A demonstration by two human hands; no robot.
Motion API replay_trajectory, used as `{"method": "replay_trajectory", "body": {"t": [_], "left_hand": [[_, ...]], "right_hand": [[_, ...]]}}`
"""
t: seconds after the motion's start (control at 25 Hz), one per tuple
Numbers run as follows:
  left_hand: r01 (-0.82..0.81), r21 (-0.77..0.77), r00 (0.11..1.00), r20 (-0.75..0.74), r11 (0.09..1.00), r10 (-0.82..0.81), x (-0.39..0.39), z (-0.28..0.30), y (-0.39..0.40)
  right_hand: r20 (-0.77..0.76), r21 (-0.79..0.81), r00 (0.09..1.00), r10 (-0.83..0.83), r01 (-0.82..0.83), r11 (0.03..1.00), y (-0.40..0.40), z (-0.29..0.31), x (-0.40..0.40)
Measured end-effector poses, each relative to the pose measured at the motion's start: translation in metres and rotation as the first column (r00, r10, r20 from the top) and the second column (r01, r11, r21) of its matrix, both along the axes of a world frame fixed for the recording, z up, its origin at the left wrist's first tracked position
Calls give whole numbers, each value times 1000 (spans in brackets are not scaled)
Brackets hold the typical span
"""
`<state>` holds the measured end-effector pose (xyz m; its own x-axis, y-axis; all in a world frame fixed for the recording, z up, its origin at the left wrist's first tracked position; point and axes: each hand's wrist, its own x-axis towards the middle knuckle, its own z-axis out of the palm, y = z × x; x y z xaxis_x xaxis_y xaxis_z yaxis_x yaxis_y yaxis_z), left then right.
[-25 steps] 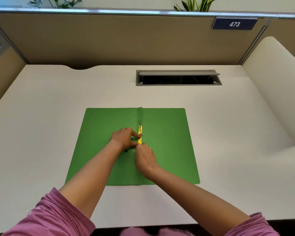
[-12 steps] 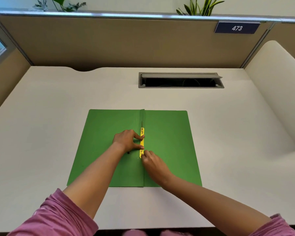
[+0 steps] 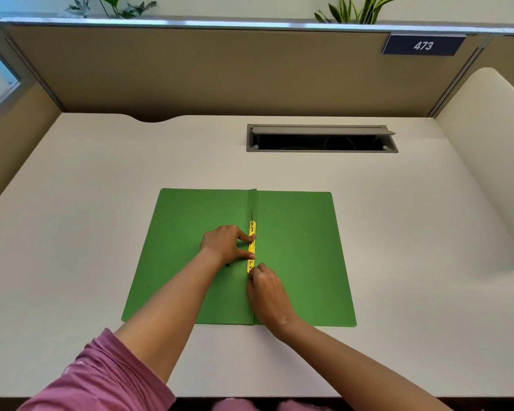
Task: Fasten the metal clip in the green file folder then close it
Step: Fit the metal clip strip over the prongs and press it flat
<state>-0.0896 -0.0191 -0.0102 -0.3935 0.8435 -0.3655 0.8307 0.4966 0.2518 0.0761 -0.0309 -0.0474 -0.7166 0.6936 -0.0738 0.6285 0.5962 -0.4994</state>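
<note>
Tan cubicle partition [image 3: 190, 72] behind a pale bench [image 3: 72, 203], cable hatch [image 3: 321, 138] near its far edge. Lying open and flat near the front edge, centred: green file folder [image 3: 297, 256], with bare bench on every side. Along its spine, a yellow metal clip [image 3: 252, 247]. Left hand [image 3: 224, 243] pressing thumb and forefinger against the strip. Right hand [image 3: 269, 295] with fingers curled shut, pinching the clip's near end.
</note>
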Motion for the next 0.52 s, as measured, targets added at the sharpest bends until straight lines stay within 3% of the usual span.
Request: {"method": "replay_trajectory", "body": {"t": [0.24,0.36,0.52], "left_hand": [[-9,10,1000,16,1000,9,1,-2,-2],[-9,9,1000,23,1000,9,2,-3,-3],[-10,13,999,48,1000,9,3,-4,-5]], "right_hand": [[-224,22,974,28,-24,999,16,-9,30],[-194,104,981,-1,22,994,43,-18,51],[-142,136,972,-188,207,969,83,-28,79]]}}
